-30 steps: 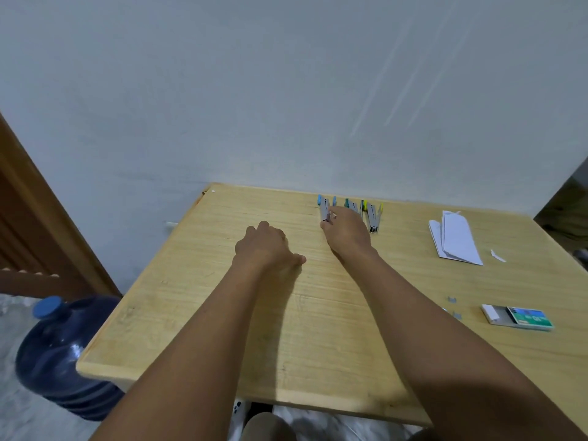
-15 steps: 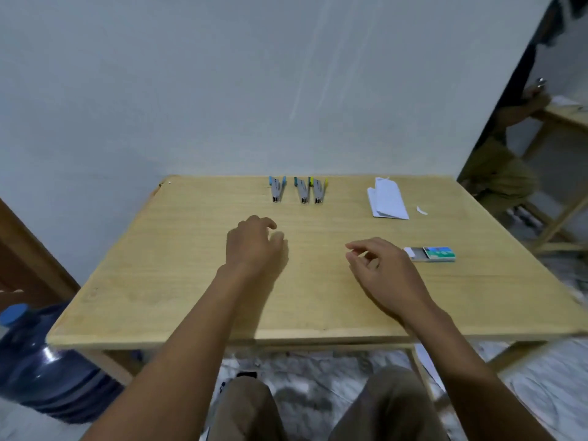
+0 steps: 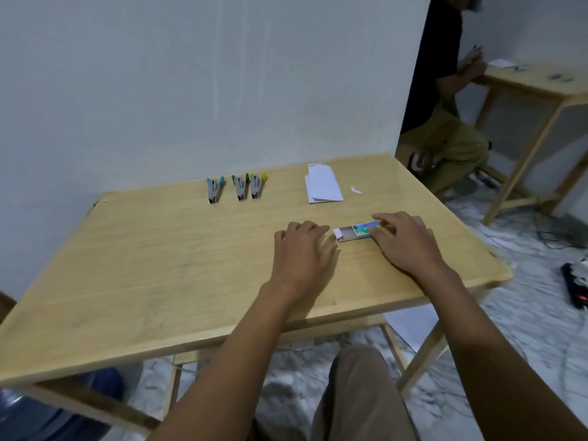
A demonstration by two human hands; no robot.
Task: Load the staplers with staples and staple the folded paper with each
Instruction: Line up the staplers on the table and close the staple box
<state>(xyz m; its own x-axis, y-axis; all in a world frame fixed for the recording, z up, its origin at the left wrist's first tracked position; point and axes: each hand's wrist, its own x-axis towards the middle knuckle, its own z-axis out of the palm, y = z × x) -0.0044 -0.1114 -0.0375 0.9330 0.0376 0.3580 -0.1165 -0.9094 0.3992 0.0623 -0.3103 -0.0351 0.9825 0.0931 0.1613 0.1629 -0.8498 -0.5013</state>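
While only the head view is available, it covers the whole work area.

Head view – the staple box [image 3: 358,232] lies on the table [image 3: 159,265] toward its right side, directly between the two hands. Its long axis runs left-right, slightly skewed. The inner tray [image 3: 339,234] sticks out of the left end, so the open end faces the left hand [image 3: 302,249].

Right hand [image 3: 404,246] holds the right end of the box, with fingers over the far edge and the thumb on the near side. It looks like a light pinch, not a full wrap. The left hand is relaxed and holds nothing. Its fingers are loosely spread and its fingertips [image 3: 324,230] sit just beside the protruding tray. I can't tell if they touch it.

The three staplers [image 3: 240,187] stand in a row at the far edge, well apart from both hands, ahead and to the left. Their long axes point toward and away from the person. The left hand is the nearer one. The folded paper [image 3: 323,186] lies far-centre, ahead of the box, with a small paper scrap [image 3: 356,190] just beside it.

My read is that this is the staple-fetch step – no stapler is loaded or picked up yet. The next move likely has the right hand steadying the sleeve while the left draws the tray leftward along the box axis. The risk is loose staples spilling if the tray comes out too far.
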